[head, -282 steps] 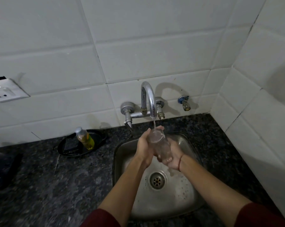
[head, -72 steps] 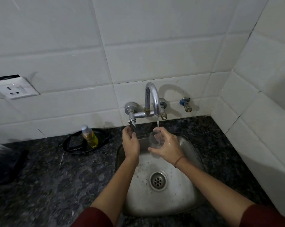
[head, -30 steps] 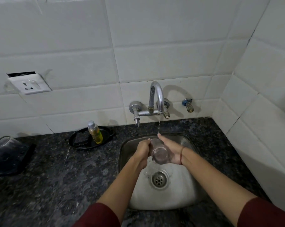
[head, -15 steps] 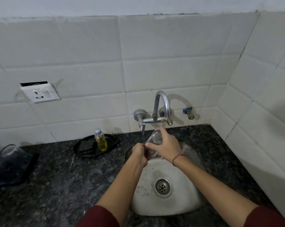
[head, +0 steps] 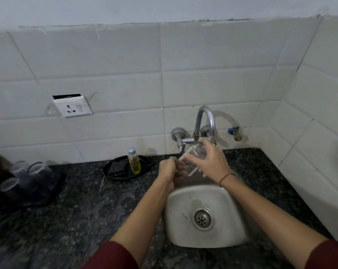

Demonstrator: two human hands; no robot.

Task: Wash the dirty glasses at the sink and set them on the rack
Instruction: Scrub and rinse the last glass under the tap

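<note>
A clear glass [head: 196, 152] is held above the back edge of the steel sink [head: 183, 220], at twelve o'clock from the drain [head: 202, 219] and just under the spout of the curved tap [head: 205, 117]. It is tilted; which end is the mouth cannot be told. The glass is gripped by the right hand [head: 211, 164], whose fingers and thumb are curled round its wall, and a red thread [head: 225, 177] is worn on that wrist.

The left hand [head: 168, 171] is seen at nine o'clock from the glass, with its fingers curled inward. It is placed just beside both the glass and the dark lever [head: 178, 155] of the tap's left valve. Whether either of them is pinched, or nothing at all, cannot be told. Dark red sleeves [head: 113, 255] are seen at the bottom edge.

At nine o'clock from the sink, well apart from it on the dark speckled counter [head: 77, 220], a black rack [head: 48, 193] is set, and several clear glasses [head: 36, 167] are stood on it. Between the rack and the tap, at ten o'clock from the sink, a black tray [head: 113, 171] is placed against the tiled wall, and a bottle of yellow liquid [head: 134, 162] is stood upright on it. A white socket [head: 73, 106] is mounted on the tiles above, and a small valve [head: 235, 133] is fixed at three o'clock from the tap.
</note>
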